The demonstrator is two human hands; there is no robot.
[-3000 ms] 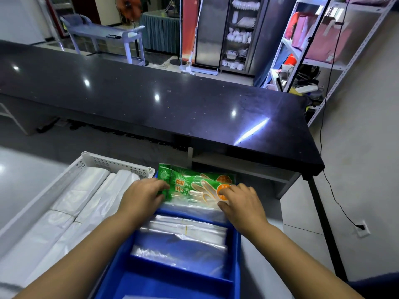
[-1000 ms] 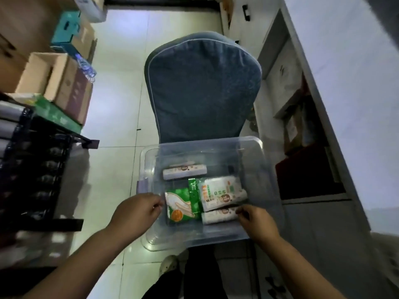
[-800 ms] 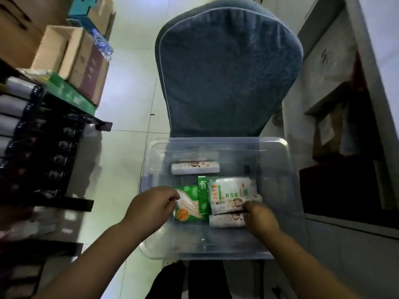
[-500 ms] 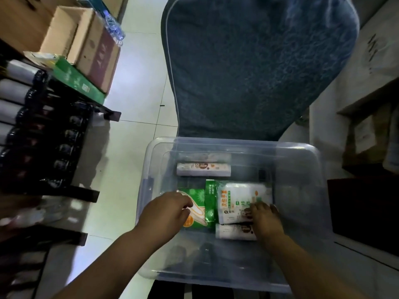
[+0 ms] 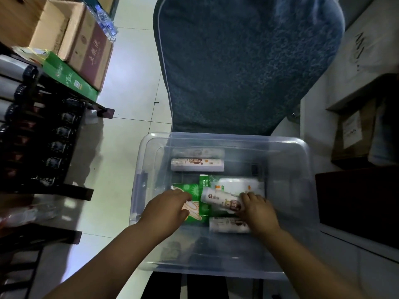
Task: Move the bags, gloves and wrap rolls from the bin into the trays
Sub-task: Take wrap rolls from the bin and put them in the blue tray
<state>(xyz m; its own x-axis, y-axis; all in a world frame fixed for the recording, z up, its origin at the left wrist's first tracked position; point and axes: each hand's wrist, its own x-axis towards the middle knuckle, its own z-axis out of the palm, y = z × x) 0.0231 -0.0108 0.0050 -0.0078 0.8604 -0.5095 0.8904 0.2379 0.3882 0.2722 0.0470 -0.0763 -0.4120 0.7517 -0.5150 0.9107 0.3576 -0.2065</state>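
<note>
— So, what sits in the clear bin (image 5: 287, 212)?

— A green glove pack (image 5: 195, 203) printed with pale hands lies near the left wall. One white wrap roll (image 5: 197, 165) lies alone toward the far wall; its brown label is too small to read. Another white roll (image 5: 224, 227) lies nearest the person, beside a white bag pack (image 5: 237, 184) with orange marks.

— And the hands?

— The left hand (image 5: 166, 210) rests on the glove pack, fingers curled down over it; whether they pinch it, I cannot tell. The right hand (image 5: 257, 210) has its fingers closed around a white roll (image 5: 220, 200) with a "Q" mark and a brown cartoon label, tilted above the bag pack.

— What about the surroundings?

— The bin stands on a dark seat before a blue upholstered chair back (image 5: 248, 61). White floor tiles (image 5: 129, 93) lie to the left. A dark rack (image 5: 43, 137) there carries bottles, a green box (image 5: 69, 76) and a cardboard carton (image 5: 86, 52) with maroon panel and Chinese characters.
</note>
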